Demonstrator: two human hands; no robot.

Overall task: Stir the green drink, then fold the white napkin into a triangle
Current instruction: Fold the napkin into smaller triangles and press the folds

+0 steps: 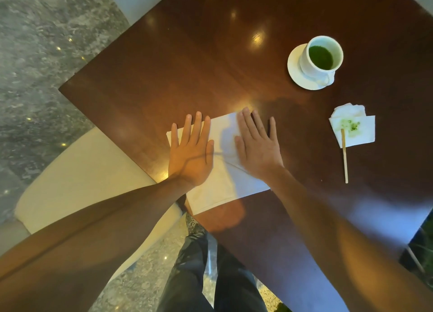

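A white napkin [222,185] lies spread on the dark wooden table [178,60] near its front edge. My left hand [191,152] rests flat on the napkin's left part, fingers spread. My right hand [256,145] presses flat on its right part, fingers apart. A diagonal crease runs between the two hands. At the back right a white cup with green drink [320,56] stands on a white saucer [295,70]. A wooden stir stick [345,157] lies to the right, its tip on a second napkin.
The small green-stained napkin [358,130] lies crumpled at the right under the stick's tip. A cream chair seat [77,178] stands left of the table. Grey stone floor [35,53] surrounds it. My dark trouser legs [192,271] show below the table edge.
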